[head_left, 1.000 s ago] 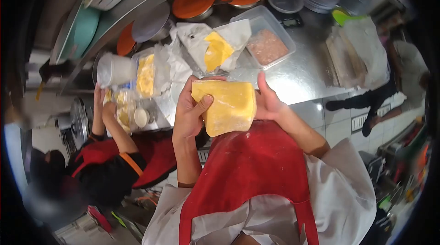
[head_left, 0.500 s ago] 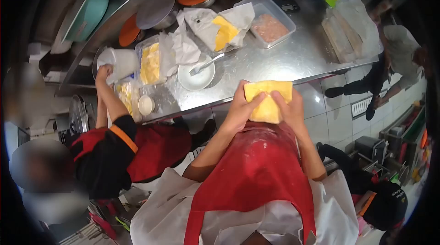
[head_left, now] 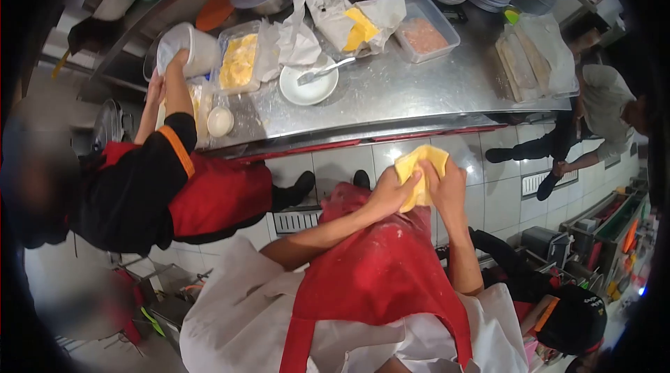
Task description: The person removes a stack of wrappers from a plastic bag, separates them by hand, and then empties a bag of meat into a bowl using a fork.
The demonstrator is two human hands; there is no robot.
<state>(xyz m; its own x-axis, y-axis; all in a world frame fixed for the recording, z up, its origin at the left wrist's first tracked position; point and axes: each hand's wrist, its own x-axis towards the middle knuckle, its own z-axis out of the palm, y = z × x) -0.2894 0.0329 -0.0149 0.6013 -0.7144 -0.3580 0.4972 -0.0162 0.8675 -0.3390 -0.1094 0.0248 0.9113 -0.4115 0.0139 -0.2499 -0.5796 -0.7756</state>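
Observation:
In front of my red apron I hold a yellow dough wrapper (head_left: 436,155) between both hands, away from the table. My left hand (head_left: 393,194) grips its left edge, thumb on the near face. My right hand (head_left: 449,190) pinches the right side, its thumb pressed near the middle. The wrapper is gathered and bent, no longer flat; whether anything lies inside is hidden. Beyond my hands on the steel table are a white plate (head_left: 296,91) with a flat-bladed metal utensil (head_left: 324,71) and a plastic box of pinkish minced filling (head_left: 424,36).
More yellow wrappers lie in a clear tray (head_left: 239,60) and on white paper (head_left: 328,13). At left a co-worker (head_left: 132,184) reaches into a white tub (head_left: 202,50). Wrapped packages (head_left: 534,59) sit at the table's right end. Other people stand at right.
My hands have moved slightly down, and the wrapper has gone from a spread square to a gathered, folded shape. The view has shifted, and the co-worker's hand is now deeper in the tub.

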